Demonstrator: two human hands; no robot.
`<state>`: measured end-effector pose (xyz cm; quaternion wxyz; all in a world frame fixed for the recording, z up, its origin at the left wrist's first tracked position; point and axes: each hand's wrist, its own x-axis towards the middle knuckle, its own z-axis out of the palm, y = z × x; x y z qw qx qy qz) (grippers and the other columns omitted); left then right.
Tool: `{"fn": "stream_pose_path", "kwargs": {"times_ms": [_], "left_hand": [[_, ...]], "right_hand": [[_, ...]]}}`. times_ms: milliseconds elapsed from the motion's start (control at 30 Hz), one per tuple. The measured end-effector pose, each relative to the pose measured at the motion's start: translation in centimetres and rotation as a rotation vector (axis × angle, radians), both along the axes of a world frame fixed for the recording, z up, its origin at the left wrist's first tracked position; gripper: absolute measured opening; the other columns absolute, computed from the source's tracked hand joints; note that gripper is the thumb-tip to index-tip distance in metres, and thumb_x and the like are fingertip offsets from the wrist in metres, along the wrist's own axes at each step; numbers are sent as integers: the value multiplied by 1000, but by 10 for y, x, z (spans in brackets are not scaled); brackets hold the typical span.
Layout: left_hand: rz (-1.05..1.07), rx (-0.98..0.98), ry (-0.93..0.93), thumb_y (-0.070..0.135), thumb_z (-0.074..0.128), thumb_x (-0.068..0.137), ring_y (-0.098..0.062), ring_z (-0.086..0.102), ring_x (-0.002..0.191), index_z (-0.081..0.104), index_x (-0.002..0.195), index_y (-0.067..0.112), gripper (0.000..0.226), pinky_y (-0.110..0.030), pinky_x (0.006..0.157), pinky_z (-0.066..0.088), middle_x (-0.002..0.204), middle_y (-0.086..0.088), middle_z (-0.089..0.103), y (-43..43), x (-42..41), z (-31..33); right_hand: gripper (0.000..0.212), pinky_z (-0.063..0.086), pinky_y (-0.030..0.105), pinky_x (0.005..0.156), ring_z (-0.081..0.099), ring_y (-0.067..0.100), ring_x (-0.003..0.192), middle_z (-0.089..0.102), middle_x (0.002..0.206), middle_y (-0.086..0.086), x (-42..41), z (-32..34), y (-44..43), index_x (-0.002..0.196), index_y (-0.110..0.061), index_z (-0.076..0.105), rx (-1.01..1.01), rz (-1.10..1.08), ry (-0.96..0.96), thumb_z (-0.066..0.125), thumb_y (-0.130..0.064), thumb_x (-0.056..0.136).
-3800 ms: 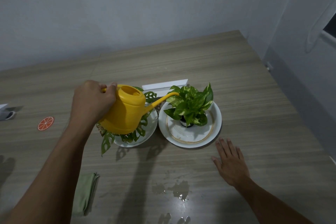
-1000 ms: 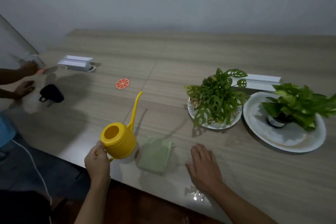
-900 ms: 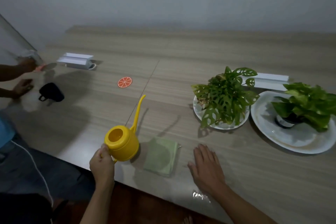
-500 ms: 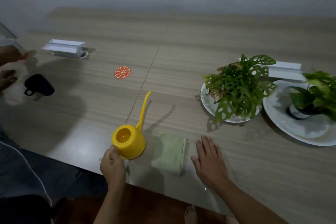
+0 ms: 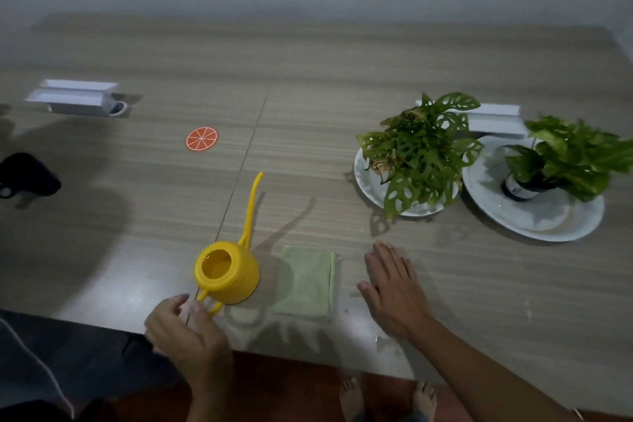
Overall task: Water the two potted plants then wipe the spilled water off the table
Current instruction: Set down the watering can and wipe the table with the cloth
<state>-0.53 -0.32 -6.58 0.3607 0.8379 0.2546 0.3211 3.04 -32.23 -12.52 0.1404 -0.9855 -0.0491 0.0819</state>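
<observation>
Head view looking down on a wooden table (image 5: 342,62) – yellow watering can (image 5: 227,271) standing upright near the front edge, spout pointing away; left hand (image 5: 186,336) sitting at the can's handle, fingers loosely curled, grip on it impossible to confirm; right hand (image 5: 394,288) lying flat on the table, fingers spread, holding nothing; folded green cloth (image 5: 306,281) lying between can and right hand; 2 potted plants on white plates – holey-leaved plant (image 5: 421,147) and broad-leaved plant (image 5: 568,158) – sitting at right; small wet patch (image 5: 385,343) glistening near the edge
</observation>
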Motion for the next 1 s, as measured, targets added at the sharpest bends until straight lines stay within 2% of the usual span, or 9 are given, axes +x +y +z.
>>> {"fn": "stream_pose_path", "kwargs": {"times_ms": [100, 167, 267, 333, 467, 633, 767, 900, 1000], "left_hand": [[-382, 146, 8, 23, 45, 90, -34, 50, 110, 59, 113, 0, 36, -40, 96, 34, 115, -21, 59, -52, 11, 4], [-596, 219, 142, 27, 43, 94, -35, 51, 121, 59, 126, 4, 43, -45, 102, 37, 130, -18, 58, -89, 25, -2], [-802, 432, 409, 28, 43, 98, -35, 36, 144, 47, 147, 13, 51, -50, 112, 35, 156, -12, 41, -116, 44, -33], [-869, 536, 511, 28, 43, 99, -36, 30, 148, 42, 151, 15, 54, -50, 114, 33, 162, -10, 33, -114, 52, -53], [-854, 631, 571, 34, 37, 97, -34, 34, 147, 43, 151, 18, 57, -52, 113, 34, 160, -7, 37, -99, 43, -77], [-941, 556, 537, 34, 44, 97, -35, 28, 150, 40, 153, 20, 58, -54, 115, 30, 162, -6, 35, -145, 10, -87], [-1029, 638, 535, 37, 38, 97, -30, 21, 152, 29, 157, 27, 61, -50, 120, 17, 165, -1, 21, -168, 51, -85], [-817, 613, 633, 35, 33, 96, -36, 28, 149, 37, 154, 21, 60, -55, 117, 26, 163, -6, 31, -133, 78, -80], [-695, 586, 681, 33, 36, 95, -39, 33, 146, 41, 152, 16, 60, -58, 110, 31, 159, -13, 38, -129, 45, -82]], "right_hand": [[67, -10, 36, 118, -13, 11, 148, 2, 165, 0, -6, 7, -22, 154, -23, 16, -23, -21, 16, 21, -57, 97], [68, -12, 35, 117, -13, 10, 147, 2, 165, 0, -7, 12, -33, 154, -22, 15, -42, -38, 27, 19, -58, 96], [69, -9, 39, 118, -10, 15, 149, 4, 165, 2, -9, 18, -40, 154, -22, 15, -53, -50, 42, 17, -58, 95], [70, -7, 40, 118, -8, 17, 150, 4, 165, 2, -10, 20, -42, 154, -22, 15, -59, -54, 45, 16, -59, 94], [71, -5, 42, 120, -7, 18, 150, 3, 165, 2, -13, 18, -48, 154, -22, 16, -66, -63, 53, 11, -60, 94], [72, -13, 36, 118, -23, 9, 146, -9, 164, -5, -23, 6, -59, 155, -26, 5, -63, -110, 63, 4, -64, 94], [69, -12, 37, 118, -21, 9, 146, -9, 163, -6, -30, 2, -78, 155, -27, 7, -70, -135, 73, 8, -63, 96], [64, -14, 36, 117, -23, 8, 146, -10, 163, -8, -39, -1, -116, 155, -29, 8, -79, -220, 76, 12, -59, 98], [64, -12, 36, 117, -22, 8, 146, -8, 163, -9, -51, -6, -149, 155, -31, 9, -88, -297, 75, 10, -59, 98]]}}
